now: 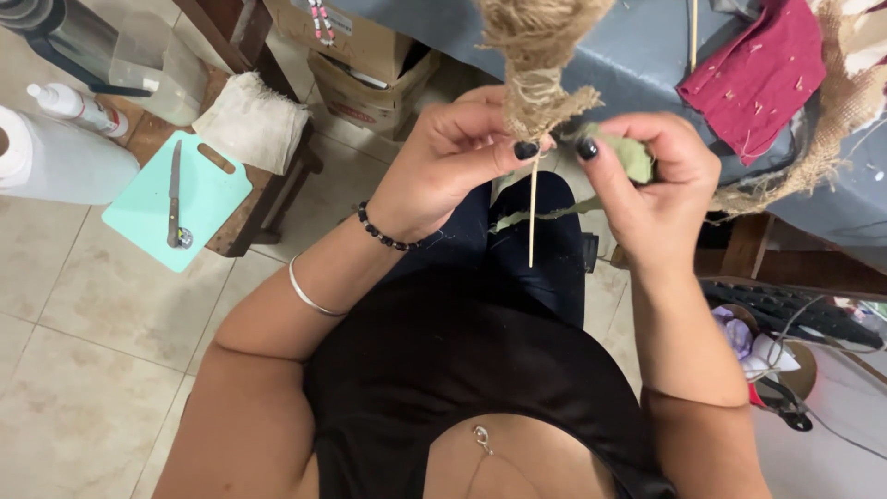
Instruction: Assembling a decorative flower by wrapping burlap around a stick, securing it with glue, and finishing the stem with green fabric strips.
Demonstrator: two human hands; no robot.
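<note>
A burlap bundle (538, 55) on a thin wooden stick (533, 217) hangs in front of me, over my lap. My left hand (443, 162) pinches the frayed lower end of the burlap where the stick comes out. Close on the right, my right hand (656, 189) is closed on a roll of green tape (633, 155). A strip of that green tape (545, 214) trails from it, down and to the left behind the stick. Both thumbs meet at the base of the bundle.
A low wooden stool (268, 194) at left bears a mint cutting board (199, 199) with a knife (174, 196) and a folded cloth (251, 120). A grey table (637, 46) ahead carries red fabric (753, 79) and burlap scraps (836, 129). Cardboard boxes (370, 65) stand beneath it.
</note>
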